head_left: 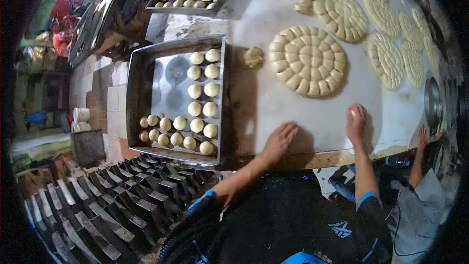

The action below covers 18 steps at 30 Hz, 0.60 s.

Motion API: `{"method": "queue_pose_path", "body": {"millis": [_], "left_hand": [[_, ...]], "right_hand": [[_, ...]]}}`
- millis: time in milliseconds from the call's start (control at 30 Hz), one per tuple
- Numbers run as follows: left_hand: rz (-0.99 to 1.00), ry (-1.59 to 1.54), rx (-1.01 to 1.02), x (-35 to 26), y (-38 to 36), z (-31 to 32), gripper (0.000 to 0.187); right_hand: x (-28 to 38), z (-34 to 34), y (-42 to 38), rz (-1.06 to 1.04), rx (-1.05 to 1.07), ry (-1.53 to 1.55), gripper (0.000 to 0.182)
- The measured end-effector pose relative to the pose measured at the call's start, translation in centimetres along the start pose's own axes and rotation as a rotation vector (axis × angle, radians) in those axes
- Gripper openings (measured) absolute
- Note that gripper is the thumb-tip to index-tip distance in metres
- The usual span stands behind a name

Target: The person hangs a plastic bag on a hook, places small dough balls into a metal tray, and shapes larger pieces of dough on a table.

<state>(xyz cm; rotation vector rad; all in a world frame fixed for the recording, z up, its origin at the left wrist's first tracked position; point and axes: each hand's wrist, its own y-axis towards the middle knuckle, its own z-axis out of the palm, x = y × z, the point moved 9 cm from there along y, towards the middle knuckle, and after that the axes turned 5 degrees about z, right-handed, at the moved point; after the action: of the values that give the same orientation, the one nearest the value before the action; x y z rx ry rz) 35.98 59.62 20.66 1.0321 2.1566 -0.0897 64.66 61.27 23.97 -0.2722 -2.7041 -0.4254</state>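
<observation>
One outstretched left grip (281,142) over the table (312,112), right grip (357,119) curled, contents unclear

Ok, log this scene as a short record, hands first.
Left hand: over the table, near its close edge; whether it holds anything is hidden
Right hand: curled, over the table; contents unclear
Nearest dough: round dough slab divided into pieces, beyond both hands
Dough scrap: left of that slab
Tray: left of the table surface; dough balls along its right and near sides
Other person's hand: at the table's right
</observation>
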Motion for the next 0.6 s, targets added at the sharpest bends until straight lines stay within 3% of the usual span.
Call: {"method": "queue_pose_path", "body": {"millis": [33,67,100,133,200,267,333,367,400,433,533,600], "left_hand": [[-0.003,0.022,0.07,-1.1,-1.5,-2.2,0.053],[-0.016,0.01,0.041,-1.3,-3.0,-4.8,0.053],[-0.231,-0.151,0.06,0.7,-4.8,-6.5,0.057],[-0.436,-0.313,0.078,2.7,-6.7,-8.3,0.061],[-0.233,-0.29,-0.281,3.7,-7.9,-17.5,0.065],[-0.451,-0.064,-0.501,7.3,-10.5,-25.7,0.061],[-0.473,0.15,-0.574,11.8,-12.3,-31.7,0.051],[-0.573,0.154,-0.556,15.5,-13.3,-32.4,0.049],[-0.672,0.157,-0.54,19.0,-14.7,-32.0,0.047],[-0.68,0.162,-0.564,20.6,-15.9,-31.7,0.047],[-0.642,0.142,-0.426,22.8,-16.3,-30.3,0.062],[-0.615,0.153,-0.487,21.8,-16.5,-30.4,0.077]], "right_hand": [[-0.5,-1.1,0.1,0.09,0.134,0.012,0.014],[-2.6,-1.8,-0.4,0.312,0.191,0.009,0.017],[-9.2,0.2,-1.6,0.44,0.283,0.151,0.019],[-10.9,0.4,-2.3,0.717,0.477,0.141,0.02],[-5.7,1.5,-2.2,0.932,0.462,0.431,0.023],[4.1,5.0,0.3,0.66,0.443,0.659,0.024],[21.3,6.3,3.2,0.231,0.538,0.707,0.027],[30.9,4.7,4.7,-0.072,0.481,0.556,0.03],[38.4,4.0,5.2,-0.186,0.407,0.663,0.029],[44.2,4.1,5.3,-0.476,0.292,0.584,0.028],[54.1,10.5,4.8,-0.753,0.316,0.736,0.028],[55.5,17.9,4.0,-0.859,0.374,0.515,0.029]]}}
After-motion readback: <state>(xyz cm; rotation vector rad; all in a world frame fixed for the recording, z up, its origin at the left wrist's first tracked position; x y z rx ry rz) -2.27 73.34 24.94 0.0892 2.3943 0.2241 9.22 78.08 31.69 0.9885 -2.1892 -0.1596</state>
